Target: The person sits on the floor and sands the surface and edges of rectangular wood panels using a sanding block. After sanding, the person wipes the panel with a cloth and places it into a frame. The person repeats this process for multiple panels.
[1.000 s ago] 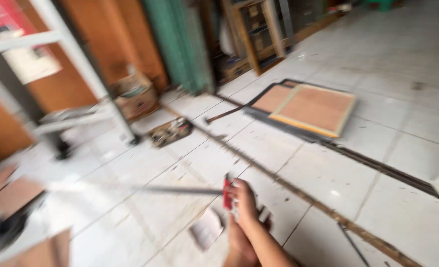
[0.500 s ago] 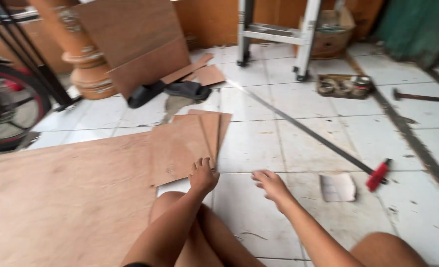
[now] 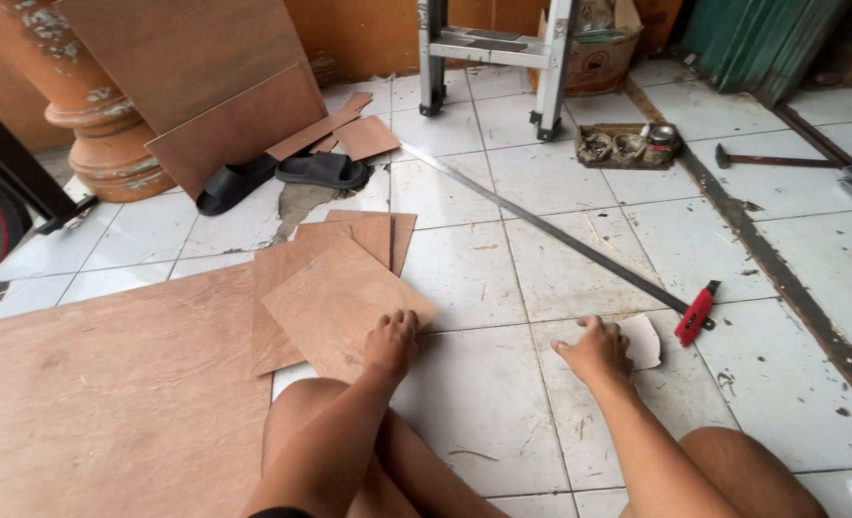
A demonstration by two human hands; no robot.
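Observation:
My left hand (image 3: 390, 341) rests with curled fingers on the near corner of a small square plywood piece (image 3: 339, 302), the top one of a few stacked offcuts. My right hand (image 3: 596, 350) is down on the white tile floor (image 3: 488, 384), fingers closed loosely, touching the edge of a small pale sheet (image 3: 641, 341). Just beyond it lies a long metal straightedge (image 3: 550, 230) ending at a red-handled tool (image 3: 696, 313). My bare knees show at the bottom of the view.
A large plywood sheet (image 3: 100, 384) covers the floor at left. Black sandals (image 3: 282, 176), leaning boards (image 3: 215, 86), a stepladder (image 3: 493, 48), a tray of small cans (image 3: 627, 144), a hammer (image 3: 766, 158) and a floor rail (image 3: 781, 278) lie around.
The view swung from the right side of the floor to the plywood. My right hand left the red-handled tool and came down near the pale sheet. My left hand slid the top plywood piece closer.

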